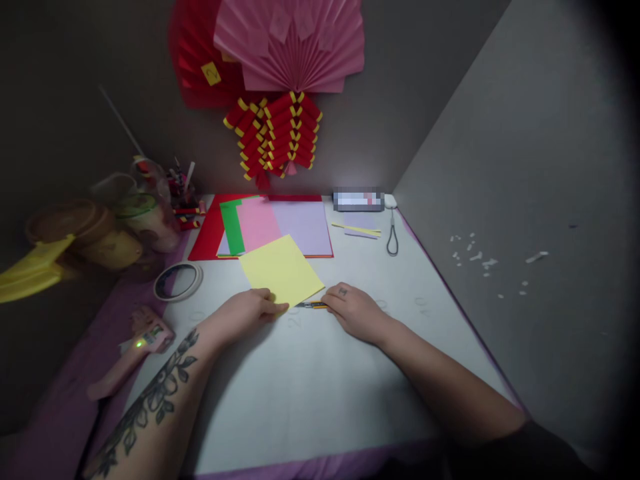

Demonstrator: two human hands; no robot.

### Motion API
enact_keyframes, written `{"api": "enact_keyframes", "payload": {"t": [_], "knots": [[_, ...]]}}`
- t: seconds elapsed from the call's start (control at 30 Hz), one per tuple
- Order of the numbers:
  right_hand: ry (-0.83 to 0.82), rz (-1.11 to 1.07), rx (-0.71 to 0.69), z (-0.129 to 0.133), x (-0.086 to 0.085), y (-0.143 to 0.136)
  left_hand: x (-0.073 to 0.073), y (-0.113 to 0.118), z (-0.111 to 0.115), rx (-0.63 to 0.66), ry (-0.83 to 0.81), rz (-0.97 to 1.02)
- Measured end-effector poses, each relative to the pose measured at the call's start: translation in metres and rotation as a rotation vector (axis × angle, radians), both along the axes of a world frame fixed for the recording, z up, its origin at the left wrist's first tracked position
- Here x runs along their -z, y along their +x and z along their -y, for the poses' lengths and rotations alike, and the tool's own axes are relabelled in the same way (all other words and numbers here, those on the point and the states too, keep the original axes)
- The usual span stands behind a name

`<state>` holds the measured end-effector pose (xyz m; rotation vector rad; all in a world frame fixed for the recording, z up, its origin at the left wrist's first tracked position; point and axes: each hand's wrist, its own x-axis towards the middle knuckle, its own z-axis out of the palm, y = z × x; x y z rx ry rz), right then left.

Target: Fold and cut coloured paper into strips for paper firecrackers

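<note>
Two hands sit apart, the left hand point(250, 308) pinching the yellow paper sheet point(283, 267) just ahead, the right hand point(357, 310) gripping a utility knife point(315, 305) whose leftward tip, if it slipped, could nick the left thumb point(279, 308).

White tabletop point(310, 393) bears coloured papers point(300, 227); tape roll point(191, 289); paper strips point(357, 229); perhaps a glue gun point(153, 339).

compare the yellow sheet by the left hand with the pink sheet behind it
The yellow sheet is pale yellow; the pink sheet is pink. The yellow sheet sits askew, a corner toward the person, while the pink sheet lies straighter on the stack. The left hand touches the yellow sheet; neither hand touches the pink sheet. Both look plain.
</note>
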<state>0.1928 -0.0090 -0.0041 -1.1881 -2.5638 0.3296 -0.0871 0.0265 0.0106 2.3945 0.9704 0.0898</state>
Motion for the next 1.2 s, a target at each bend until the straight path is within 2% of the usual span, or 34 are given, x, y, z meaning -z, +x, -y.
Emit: {"api": "enact_keyframes", "payload": {"t": [0.23,0.47,1.2], "knots": [[0.006,0.013,-0.005,0.0004,0.0007,-0.0024,-0.0052,0.0036,0.0021,0.044,0.021,-0.073],[0.019,0.005,0.004,0.0015,0.0015,-0.0017,-0.0021,0.0032,0.003,0.011,0.012,-0.009],[0.022,-0.005,-0.032,0.0033,0.0017,-0.0061,-0.0047,0.0053,0.0042,-0.011,-0.008,-0.019]]}}
